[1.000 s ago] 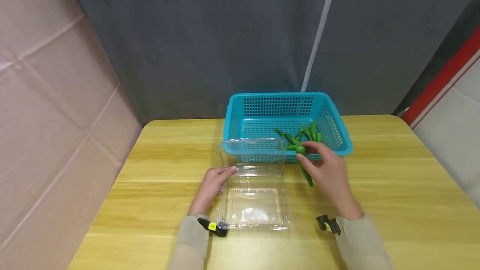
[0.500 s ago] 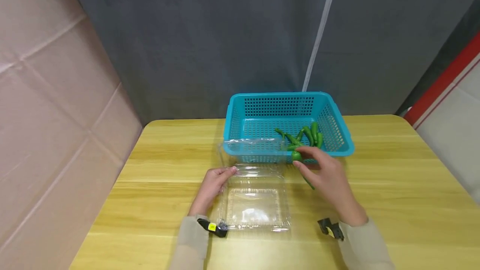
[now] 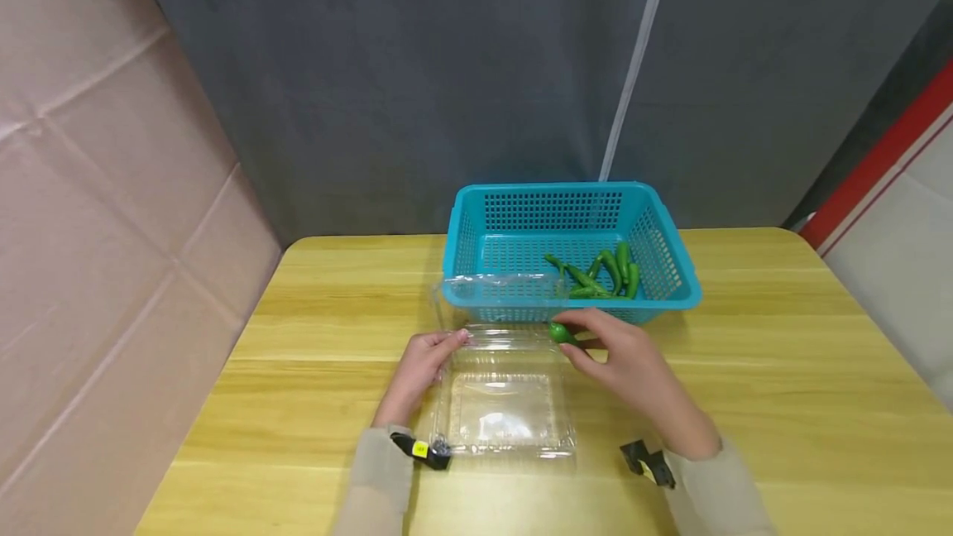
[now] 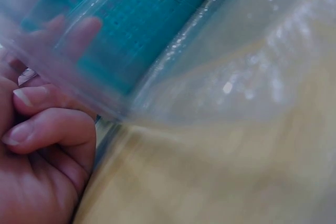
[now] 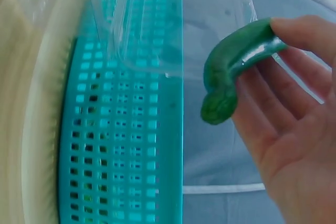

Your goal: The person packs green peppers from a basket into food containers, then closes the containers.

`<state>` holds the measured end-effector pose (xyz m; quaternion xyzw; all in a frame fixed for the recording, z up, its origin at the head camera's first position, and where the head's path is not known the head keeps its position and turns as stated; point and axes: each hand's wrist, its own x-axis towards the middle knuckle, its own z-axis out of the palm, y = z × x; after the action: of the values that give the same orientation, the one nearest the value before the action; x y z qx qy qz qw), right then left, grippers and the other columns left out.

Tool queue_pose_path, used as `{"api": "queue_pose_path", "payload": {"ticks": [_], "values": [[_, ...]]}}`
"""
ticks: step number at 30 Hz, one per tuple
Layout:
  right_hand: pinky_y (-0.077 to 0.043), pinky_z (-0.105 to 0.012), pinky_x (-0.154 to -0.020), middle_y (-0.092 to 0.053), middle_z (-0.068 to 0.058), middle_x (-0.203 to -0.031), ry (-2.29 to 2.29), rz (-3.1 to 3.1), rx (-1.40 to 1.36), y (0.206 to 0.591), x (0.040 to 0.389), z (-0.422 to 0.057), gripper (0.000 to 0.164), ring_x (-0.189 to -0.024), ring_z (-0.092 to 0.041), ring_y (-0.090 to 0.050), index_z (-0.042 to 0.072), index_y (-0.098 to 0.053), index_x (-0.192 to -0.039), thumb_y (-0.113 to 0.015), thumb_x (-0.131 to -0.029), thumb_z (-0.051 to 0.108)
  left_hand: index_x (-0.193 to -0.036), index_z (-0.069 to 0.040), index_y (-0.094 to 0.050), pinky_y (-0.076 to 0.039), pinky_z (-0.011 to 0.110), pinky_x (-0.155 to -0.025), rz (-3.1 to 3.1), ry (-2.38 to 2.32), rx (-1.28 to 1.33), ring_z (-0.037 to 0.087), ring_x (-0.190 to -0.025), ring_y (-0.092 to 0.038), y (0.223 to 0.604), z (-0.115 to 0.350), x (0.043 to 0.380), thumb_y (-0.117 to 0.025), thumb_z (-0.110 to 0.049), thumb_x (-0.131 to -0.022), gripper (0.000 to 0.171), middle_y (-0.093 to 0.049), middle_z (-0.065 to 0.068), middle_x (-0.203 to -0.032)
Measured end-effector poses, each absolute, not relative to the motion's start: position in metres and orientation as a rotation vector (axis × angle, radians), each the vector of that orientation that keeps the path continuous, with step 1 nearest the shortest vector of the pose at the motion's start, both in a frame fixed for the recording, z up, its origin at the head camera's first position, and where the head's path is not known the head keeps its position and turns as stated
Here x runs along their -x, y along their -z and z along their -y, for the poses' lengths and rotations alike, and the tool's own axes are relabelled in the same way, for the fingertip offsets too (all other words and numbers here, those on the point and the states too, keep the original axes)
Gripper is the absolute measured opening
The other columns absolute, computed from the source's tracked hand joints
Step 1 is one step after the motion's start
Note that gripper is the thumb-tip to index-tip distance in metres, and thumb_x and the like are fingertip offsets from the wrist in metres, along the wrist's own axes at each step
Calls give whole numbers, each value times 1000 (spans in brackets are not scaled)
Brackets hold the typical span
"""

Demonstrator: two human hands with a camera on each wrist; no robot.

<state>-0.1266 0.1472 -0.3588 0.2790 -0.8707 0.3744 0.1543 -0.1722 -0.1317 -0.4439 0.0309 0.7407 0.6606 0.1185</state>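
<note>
A curved green chili pepper (image 3: pixel 560 332) is pinched between the thumb and fingers of my right hand (image 3: pixel 633 366), over the right side of a clear plastic clamshell box (image 3: pixel 506 420). The right wrist view shows the bent, glossy pepper (image 5: pixel 223 66) with one end hanging past the fingers. My left hand (image 3: pixel 417 375) grips the left edge of the clamshell near its hinge, thumb on top. The lid stands raised, leaning toward the basket. In the left wrist view, curled fingers (image 4: pixel 58 129) of that hand show beside the transparent plastic.
Behind the clamshell stands a blue perforated basket (image 3: pixel 551 190), with several green peppers (image 3: pixel 610 271) in its right part. Both rest on a wooden table (image 3: pixel 298 404). A dark curtain (image 3: pixel 417 89) hangs along the back edge, and a pale wall (image 3: pixel 112 230) rises at left.
My right hand has carried the pepper left and slightly nearer, from the basket's front rim to the clamshell's right side. The left hand and the clamshell have stayed in place.
</note>
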Motion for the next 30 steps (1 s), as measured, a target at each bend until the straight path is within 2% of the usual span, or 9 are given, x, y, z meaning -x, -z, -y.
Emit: {"api": "queue_pose_path", "payload": {"ticks": [6, 13, 19, 22, 26, 30], "values": [[-50, -21, -69, -60, 6, -103, -1062, 2510, -902, 360, 124, -136, 33, -85, -8, -60, 11, -59, -109, -69, -78, 10, -99, -1, -66, -25, 19, -33, -2168, -1921, -85, 4, -36, -31, 439, 132, 171, -59, -36, -85, 39, -61, 20, -95], [-50, -20, -67, -61, 1, -101, -1059, 2521, -1054, 363, 121, -129, 33, -83, -11, -61, 9, -59, -109, -69, -78, 8, -94, -8, -69, -24, 22, -31, -2208, -1937, -37, 7, -36, -28, 463, 132, 181, -62, -53, -75, 49, -66, 6, -89], [-49, -19, -70, -61, 1, -101, -1148, 2621, -1148, 369, 120, -124, 32, -86, -11, -60, 9, -58, -111, -66, -81, 9, -92, -10, -70, -23, 22, -32, -2205, -1950, -38, 6, -36, -28, 463, 132, 179, -62, -52, -76, 45, -64, 11, -79], [-49, -19, -71, -61, 2, -100, -1143, 2620, -1192, 372, 121, -121, 31, -86, -9, -59, 9, -58, -110, -66, -80, 10, -90, -11, -71, -22, 22, -32, -2203, -1951, -35, 7, -36, -28, 462, 132, 180, -62, -51, -76, 43, -59, 8, -67], [-50, -23, -71, -62, 2, -100, -1072, 2640, -1218, 377, 122, -116, 31, -85, -8, -59, 9, -59, -109, -67, -79, 12, -88, -14, -71, -21, 23, -33, -2226, -1951, -32, 8, -36, -27, 465, 132, 181, -62, -54, -74, 43, -45, 1, -54], [-49, -26, -74, -62, 4, -101, -989, 2733, -1202, 381, 122, -112, 33, -86, -8, -58, 10, -59, -111, -67, -79, 16, -89, -14, -71, -22, 23, -33, -2216, -1946, -31, 8, -37, -27, 464, 132, 180, -62, -54, -75, 43, -54, 4, -62]]}}
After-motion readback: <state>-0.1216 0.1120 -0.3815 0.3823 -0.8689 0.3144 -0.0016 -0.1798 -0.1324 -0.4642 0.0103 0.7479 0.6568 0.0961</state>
